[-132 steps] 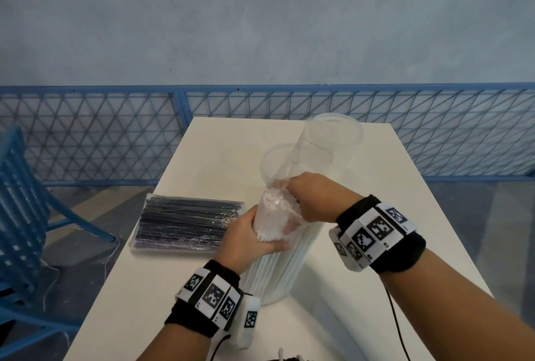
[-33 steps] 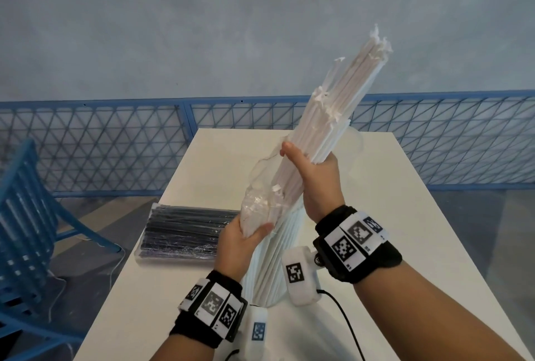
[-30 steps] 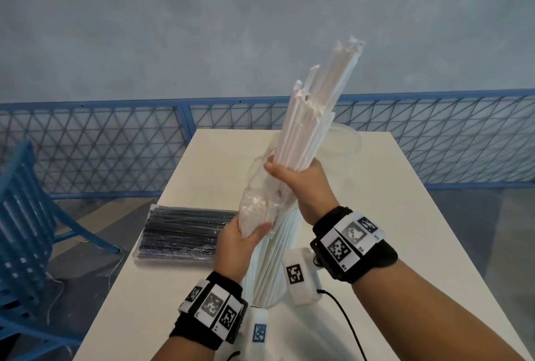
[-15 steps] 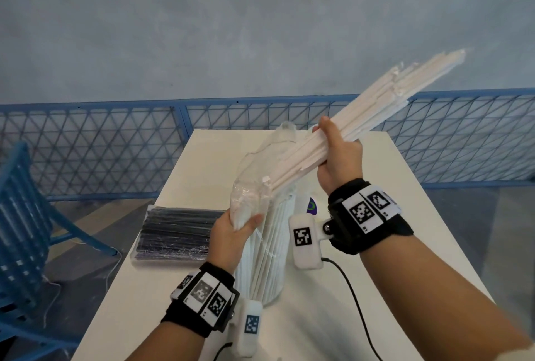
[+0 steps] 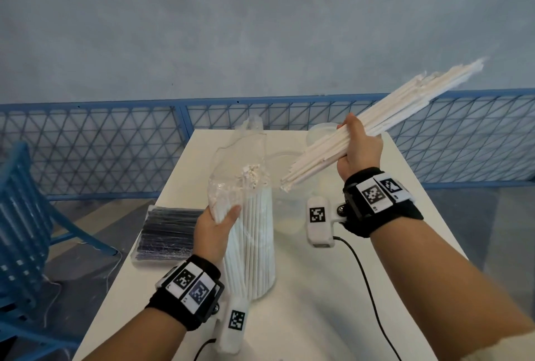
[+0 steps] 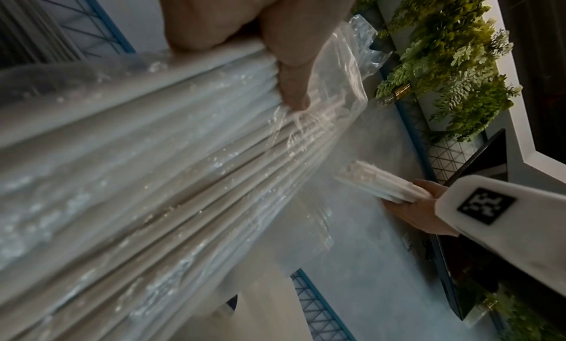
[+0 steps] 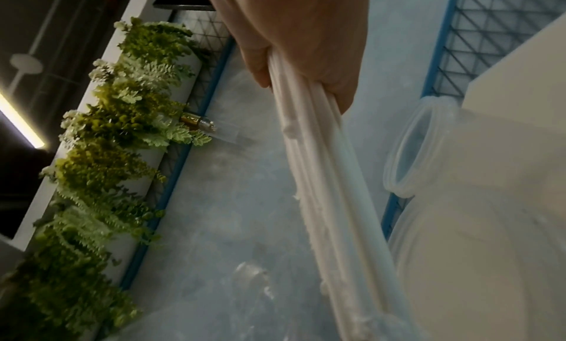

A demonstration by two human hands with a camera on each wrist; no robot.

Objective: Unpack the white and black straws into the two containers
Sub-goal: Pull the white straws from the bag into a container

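My left hand (image 5: 215, 226) grips an upright clear plastic pack of white straws (image 5: 252, 239) that stands on the white table (image 5: 333, 302); its torn top gapes open. In the left wrist view my left hand's fingers (image 6: 291, 62) curl round the pack of white straws (image 6: 153, 167). My right hand (image 5: 359, 149) holds a bundle of white straws (image 5: 385, 117) slanting up to the right, clear of the pack. The same bundle of white straws (image 7: 324, 188) runs past my right hand (image 7: 306, 55). Two clear containers (image 5: 286, 184) stand behind the pack, one further container (image 5: 321, 133) farther back. A sealed pack of black straws (image 5: 170, 233) lies at the left.
A blue chair (image 5: 23, 216) stands left of the table. A blue mesh fence (image 5: 115, 146) runs behind the table against a grey wall. A black cable (image 5: 364, 273) trails from my right wrist across the table's near part.
My right hand has pulled the bundle of white straws out of the pack and swung it up and right. My left hand has kept hold of the pack.
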